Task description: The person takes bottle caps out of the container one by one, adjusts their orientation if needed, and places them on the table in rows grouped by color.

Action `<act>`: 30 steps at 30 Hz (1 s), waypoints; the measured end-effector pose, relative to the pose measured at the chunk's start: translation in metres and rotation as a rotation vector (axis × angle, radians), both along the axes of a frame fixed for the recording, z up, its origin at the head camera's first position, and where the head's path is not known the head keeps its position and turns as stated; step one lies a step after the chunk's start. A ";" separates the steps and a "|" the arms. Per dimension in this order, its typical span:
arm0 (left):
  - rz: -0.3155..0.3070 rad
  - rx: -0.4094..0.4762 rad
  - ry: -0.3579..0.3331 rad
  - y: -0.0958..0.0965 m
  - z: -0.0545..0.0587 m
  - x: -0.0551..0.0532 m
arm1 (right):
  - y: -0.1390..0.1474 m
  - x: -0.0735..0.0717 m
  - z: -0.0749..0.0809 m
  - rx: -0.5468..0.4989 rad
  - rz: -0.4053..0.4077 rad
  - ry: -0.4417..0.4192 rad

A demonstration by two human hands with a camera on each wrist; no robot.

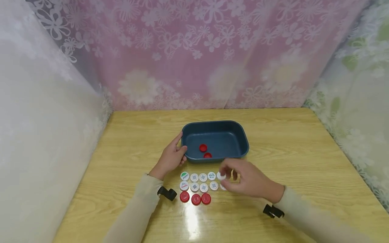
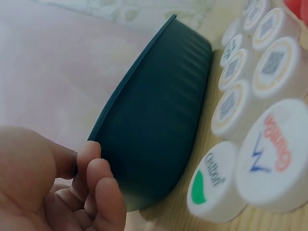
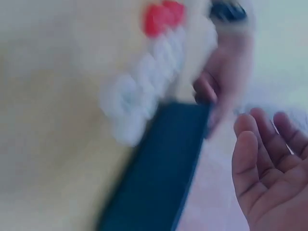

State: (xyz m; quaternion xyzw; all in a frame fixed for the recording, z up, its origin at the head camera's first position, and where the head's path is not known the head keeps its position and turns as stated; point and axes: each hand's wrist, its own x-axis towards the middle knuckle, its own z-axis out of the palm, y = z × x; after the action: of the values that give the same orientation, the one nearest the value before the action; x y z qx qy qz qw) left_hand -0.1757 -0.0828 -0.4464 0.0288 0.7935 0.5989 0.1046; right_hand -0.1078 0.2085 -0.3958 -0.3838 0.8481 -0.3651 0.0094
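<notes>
My left hand grips the left wall of a dark blue plastic basin, thumb over the rim and fingers outside. Two red bottle caps lie in it, towards the near left. In front of the basin stand two rows of white bottle caps, some printed with square codes, and one with a green mark. A shorter row of red bottle caps is nearest me. Over the right end of the white rows hovers my right hand, fingers loosely bent and nothing between them in the right wrist view.
The wooden table reaches back to a pink flowered curtain. Pale cloths hang along the left and right sides. Black straps with small cameras sit on both wrists.
</notes>
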 end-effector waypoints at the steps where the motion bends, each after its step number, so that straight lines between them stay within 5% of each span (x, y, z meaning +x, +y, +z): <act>1: 0.002 -0.005 0.010 0.001 0.000 0.000 | 0.000 -0.009 0.007 -0.012 -0.013 -0.047; 4: 0.006 -0.017 0.033 0.003 0.002 0.001 | -0.006 -0.039 0.023 0.094 -0.054 -0.022; 9: 0.009 -0.014 0.032 0.004 0.002 0.002 | -0.037 -0.096 0.030 0.487 -0.027 0.177; 17: 0.014 -0.053 0.028 0.001 0.000 0.000 | -0.097 -0.168 0.000 1.016 0.145 0.125; 23: -0.007 -0.051 0.029 -0.001 0.004 -0.002 | -0.114 -0.188 -0.022 1.137 0.146 0.057; 30: -0.009 -0.038 0.028 -0.002 0.002 0.001 | -0.119 -0.188 -0.018 1.193 0.161 -0.115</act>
State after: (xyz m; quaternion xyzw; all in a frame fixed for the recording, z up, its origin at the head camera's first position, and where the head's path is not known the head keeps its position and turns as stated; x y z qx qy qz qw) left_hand -0.1748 -0.0845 -0.4446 0.0387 0.8058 0.5829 0.0967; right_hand -0.2956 0.0891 -0.4142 -0.3549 0.8730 0.1551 0.2964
